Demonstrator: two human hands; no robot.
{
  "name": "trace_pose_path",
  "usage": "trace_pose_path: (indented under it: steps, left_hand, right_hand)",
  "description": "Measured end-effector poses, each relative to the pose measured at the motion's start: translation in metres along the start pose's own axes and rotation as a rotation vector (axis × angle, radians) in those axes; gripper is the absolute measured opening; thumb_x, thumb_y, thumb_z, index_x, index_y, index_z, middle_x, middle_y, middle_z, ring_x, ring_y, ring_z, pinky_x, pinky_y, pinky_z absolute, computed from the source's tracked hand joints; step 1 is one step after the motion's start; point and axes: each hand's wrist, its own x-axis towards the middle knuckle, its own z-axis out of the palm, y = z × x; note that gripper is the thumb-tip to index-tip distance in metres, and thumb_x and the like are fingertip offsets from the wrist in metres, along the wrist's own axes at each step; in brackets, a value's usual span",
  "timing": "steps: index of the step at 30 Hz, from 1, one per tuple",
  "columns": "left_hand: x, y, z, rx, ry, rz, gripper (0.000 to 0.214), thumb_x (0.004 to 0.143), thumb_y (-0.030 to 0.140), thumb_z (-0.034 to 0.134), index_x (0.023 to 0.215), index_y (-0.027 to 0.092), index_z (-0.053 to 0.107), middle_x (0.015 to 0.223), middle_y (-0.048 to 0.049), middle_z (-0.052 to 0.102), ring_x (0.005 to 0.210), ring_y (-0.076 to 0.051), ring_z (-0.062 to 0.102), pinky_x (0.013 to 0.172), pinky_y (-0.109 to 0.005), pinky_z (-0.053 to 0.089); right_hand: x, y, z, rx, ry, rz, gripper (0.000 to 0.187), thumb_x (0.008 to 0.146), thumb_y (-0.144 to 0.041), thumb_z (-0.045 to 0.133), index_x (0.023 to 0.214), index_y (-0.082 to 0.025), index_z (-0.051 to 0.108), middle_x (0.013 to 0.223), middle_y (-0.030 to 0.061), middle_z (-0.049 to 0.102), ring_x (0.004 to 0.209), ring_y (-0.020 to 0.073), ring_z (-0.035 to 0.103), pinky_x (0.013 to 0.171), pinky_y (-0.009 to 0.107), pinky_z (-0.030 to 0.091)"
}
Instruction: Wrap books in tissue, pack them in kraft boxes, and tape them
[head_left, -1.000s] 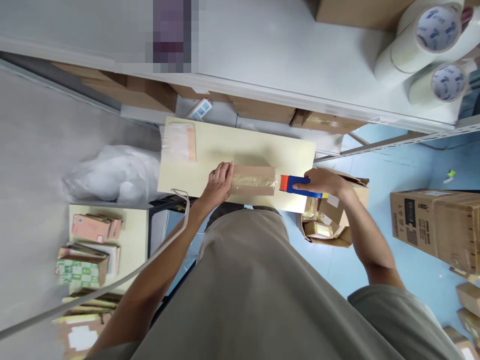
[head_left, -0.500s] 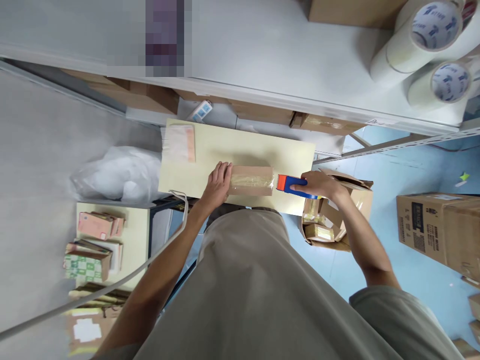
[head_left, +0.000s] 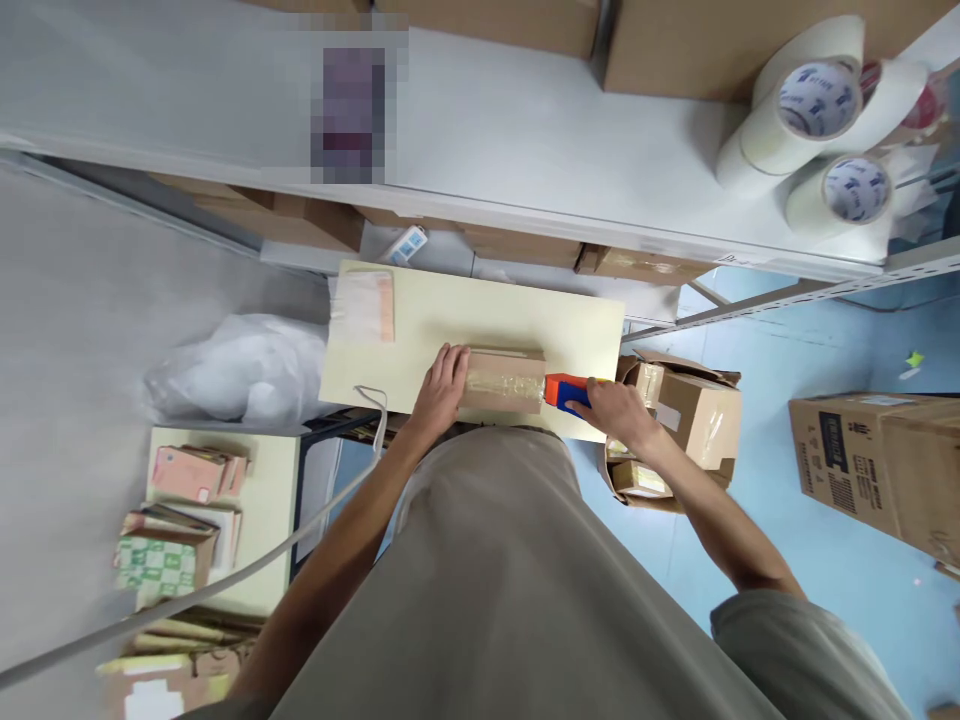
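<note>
A small brown cardboard box (head_left: pixel 504 400) lies on the pale yellow table, with a strip of shiny tape along its top. My left hand (head_left: pixel 441 388) grips the box's left end, fingers bent over it. In my right hand (head_left: pixel 616 410) is a tape dispenser (head_left: pixel 567 392), blue with an orange front. Its orange front meets the right end of the box, where the tape strip ends. My right fingers wrap round the rear of the dispenser and partly hide it.
Paper sheets (head_left: pixel 363 308) lie on the table's (head_left: pixel 435 300) far left. Below its right end stands an open carton (head_left: pixel 697 420) holding smaller boxes. Tape rolls (head_left: pixel 817 100) stand on the shelf (head_left: pixel 525 130) ahead. A grey cable (head_left: pixel 277 550) crosses at left, near my left arm.
My right hand has brought the tape dispenser left, from a small gap to the box's right end. The box has turned slightly under my left hand. The view has tilted up a little.
</note>
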Motion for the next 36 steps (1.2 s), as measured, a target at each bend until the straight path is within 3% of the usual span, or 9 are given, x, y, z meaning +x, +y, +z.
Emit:
trace_pose_path:
  steps: [7,11,19,24,28,31,34,36]
  left_hand:
    - [0.003,-0.023,0.005,-0.055,-0.003,0.059,0.114,0.07,0.006,0.064,0.174,0.008,0.019,0.177,-0.0287,0.034,0.173,-0.042,0.018,0.135,-0.058,0.034]
    - [0.003,-0.04,0.016,-0.047,-0.064,0.069,0.117,0.065,0.003,0.067,0.173,0.008,0.02,0.174,-0.0297,0.037,0.171,-0.043,0.024,0.132,-0.055,0.039]
    - [0.001,-0.051,0.025,-0.027,-0.032,0.096,0.115,0.07,0.008,0.071,0.173,0.007,0.019,0.176,-0.0331,0.033,0.171,-0.045,0.022,0.131,-0.058,0.039]
    - [0.005,-0.053,0.026,-0.044,-0.019,0.095,0.122,0.068,0.009,0.076,0.175,0.007,0.017,0.177,-0.034,0.032,0.171,-0.047,0.022,0.131,-0.061,0.037]
    - [0.003,-0.06,0.027,-0.056,-0.019,0.12,0.128,0.069,0.01,0.078,0.177,0.008,0.011,0.179,-0.0342,0.027,0.171,-0.047,0.021,0.134,-0.063,0.031]
    - [0.004,-0.062,0.025,-0.076,-0.059,0.111,0.132,0.072,0.02,0.084,0.178,0.009,0.006,0.181,-0.0362,0.02,0.171,-0.049,0.016,0.135,-0.069,0.023]
    - [0.016,-0.051,0.005,-0.138,-0.025,0.095,0.134,0.077,0.037,0.09,0.177,0.008,0.007,0.181,-0.0381,0.014,0.171,-0.054,0.011,0.133,-0.074,0.022]
    - [0.031,-0.035,-0.022,-0.196,0.107,0.148,0.122,0.086,0.042,0.084,0.177,0.01,0.01,0.182,-0.0352,0.014,0.171,-0.051,0.012,0.134,-0.072,0.025]
  right_hand:
    - [-0.008,-0.016,0.036,0.109,0.064,0.087,0.059,0.114,-0.065,0.046,0.134,-0.013,0.064,0.118,0.0236,0.081,0.114,0.0367,0.08,0.087,0.037,0.055]
    - [-0.005,-0.037,0.052,0.169,0.007,0.141,0.054,0.115,-0.062,0.047,0.132,-0.014,0.065,0.122,0.0223,0.081,0.118,0.0354,0.079,0.087,0.035,0.054]
    - [-0.006,-0.09,0.063,0.155,0.099,0.248,0.051,0.117,-0.051,0.046,0.135,-0.007,0.063,0.122,0.0287,0.079,0.114,0.0349,0.08,0.086,0.036,0.055]
    - [-0.006,-0.1,0.064,0.2,0.103,0.349,0.053,0.117,-0.053,0.044,0.136,-0.007,0.063,0.121,0.0279,0.08,0.115,0.0337,0.08,0.084,0.033,0.054]
    - [-0.002,-0.096,0.058,0.257,0.078,0.422,0.051,0.117,-0.054,0.044,0.131,-0.01,0.068,0.124,0.0273,0.079,0.116,0.0329,0.08,0.081,0.031,0.053]
    - [-0.001,-0.094,0.045,0.266,0.131,0.466,0.051,0.118,-0.051,0.043,0.133,-0.01,0.067,0.126,0.0269,0.079,0.119,0.0331,0.079,0.081,0.032,0.053]
    - [-0.005,-0.09,0.014,0.312,0.237,0.465,0.055,0.117,-0.056,0.041,0.133,-0.009,0.066,0.122,0.0266,0.081,0.117,0.0346,0.08,0.081,0.033,0.052]
    - [-0.01,-0.089,-0.02,0.35,0.341,0.435,0.055,0.116,-0.058,0.041,0.133,-0.01,0.064,0.119,0.025,0.082,0.114,0.0348,0.08,0.081,0.033,0.052]
